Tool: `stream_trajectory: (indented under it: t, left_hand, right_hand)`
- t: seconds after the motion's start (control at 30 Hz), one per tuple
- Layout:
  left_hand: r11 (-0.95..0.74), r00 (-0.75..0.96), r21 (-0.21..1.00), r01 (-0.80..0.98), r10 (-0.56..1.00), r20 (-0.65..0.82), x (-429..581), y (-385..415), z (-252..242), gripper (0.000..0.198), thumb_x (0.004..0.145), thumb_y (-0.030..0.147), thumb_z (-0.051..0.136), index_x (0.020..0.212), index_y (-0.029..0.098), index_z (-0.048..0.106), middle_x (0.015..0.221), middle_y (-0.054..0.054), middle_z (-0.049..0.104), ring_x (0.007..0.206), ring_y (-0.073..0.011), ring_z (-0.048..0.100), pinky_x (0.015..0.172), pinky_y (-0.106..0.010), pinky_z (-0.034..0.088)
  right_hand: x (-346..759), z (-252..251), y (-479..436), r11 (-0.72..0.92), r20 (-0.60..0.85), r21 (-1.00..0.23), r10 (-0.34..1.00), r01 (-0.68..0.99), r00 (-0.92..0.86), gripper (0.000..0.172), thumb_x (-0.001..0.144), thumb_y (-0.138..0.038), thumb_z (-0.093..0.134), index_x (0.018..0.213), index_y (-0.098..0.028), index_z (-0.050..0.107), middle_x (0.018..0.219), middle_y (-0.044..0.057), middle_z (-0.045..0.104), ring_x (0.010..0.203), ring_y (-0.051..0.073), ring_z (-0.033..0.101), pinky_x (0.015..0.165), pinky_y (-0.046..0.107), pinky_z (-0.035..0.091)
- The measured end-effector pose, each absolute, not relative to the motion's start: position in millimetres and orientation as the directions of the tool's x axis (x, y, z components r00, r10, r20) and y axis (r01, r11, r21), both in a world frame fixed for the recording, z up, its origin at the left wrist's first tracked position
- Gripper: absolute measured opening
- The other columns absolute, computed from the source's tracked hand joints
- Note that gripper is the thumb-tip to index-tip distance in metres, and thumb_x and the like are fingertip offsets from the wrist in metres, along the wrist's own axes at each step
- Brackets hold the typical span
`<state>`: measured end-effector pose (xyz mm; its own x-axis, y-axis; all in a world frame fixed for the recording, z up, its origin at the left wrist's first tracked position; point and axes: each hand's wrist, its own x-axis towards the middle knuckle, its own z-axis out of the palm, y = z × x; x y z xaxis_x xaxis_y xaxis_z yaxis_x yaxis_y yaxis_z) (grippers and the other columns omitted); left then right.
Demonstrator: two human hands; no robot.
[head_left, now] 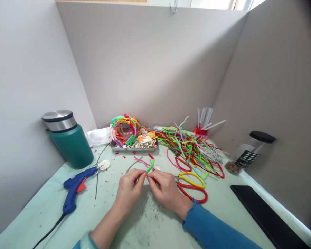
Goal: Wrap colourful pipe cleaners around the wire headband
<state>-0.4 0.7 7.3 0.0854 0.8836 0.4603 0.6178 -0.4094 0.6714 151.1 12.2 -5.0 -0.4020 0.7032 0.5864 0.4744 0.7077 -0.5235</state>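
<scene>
Pipe cleaner [151,166] between pinched fingertips [143,174]

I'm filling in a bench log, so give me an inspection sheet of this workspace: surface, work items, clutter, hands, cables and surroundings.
Surface: pale green tabletop, marked with dark specks and small red bits.
Work items: green-and-red pipe cleaner, held; red-and-yellow-handled scissors, blades mostly hidden; blue glue gun, lying down, nozzle at a white disc.
Clutter: tangled pipe cleaner pile, right rear; metal tray bearing colorful rings and small loose pieces; teal bottle, left.
Hands: left hand and right hand pinch the held piece's lower end.
Cables: black glue gun cord, leaving view at lower left; plug not visible.
Surroundings: grey partitions left, rear and right; wire hook on the rear one.
</scene>
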Motion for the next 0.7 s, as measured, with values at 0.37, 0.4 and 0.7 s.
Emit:
stream_trajectory:
  t: [0.37,0.4,0.7]
  left_hand:
    - [-0.438,0.095,0.608,0.661,0.854,0.512,1.3,-1.9,7.4,0.020,0.084,0.023,0.044,0.080,0.017,0.064,0.067,-0.002,0.058,0.061,-0.0126,0.051,0.056,-0.022,0.038]
    - [-0.437,0.095,0.616,0.655,0.857,0.506,1.1,-2.0,8.1,0.021,0.084,0.023,0.044,0.081,0.017,0.064,0.067,-0.002,0.057,0.060,-0.0123,0.051,0.055,-0.022,0.038]
    - [-0.454,0.072,0.545,0.705,0.810,0.581,-5.0,0.6,10.0,0.017,0.083,0.022,0.047,0.082,0.017,0.063,0.070,-0.003,0.058,0.067,-0.0145,0.053,0.063,-0.024,0.039]
  right_hand:
    - [152.6,-3.3,11.5,0.733,0.609,-0.450,0.669,0.510,-0.426,0.014,0.086,-0.016,0.044,0.084,-0.018,0.058,0.072,0.004,0.062,0.067,0.015,0.057,0.062,0.025,0.039]
    - [153.0,-3.3,11.6,0.728,0.607,-0.455,0.675,0.513,-0.419,0.014,0.086,-0.017,0.044,0.085,-0.018,0.058,0.073,0.005,0.062,0.068,0.015,0.058,0.063,0.025,0.039]
    - [156.0,-1.7,10.6,0.740,0.609,-0.356,0.647,0.571,-0.458,0.015,0.087,-0.019,0.042,0.088,-0.018,0.056,0.074,0.006,0.059,0.070,0.017,0.054,0.064,0.029,0.038]
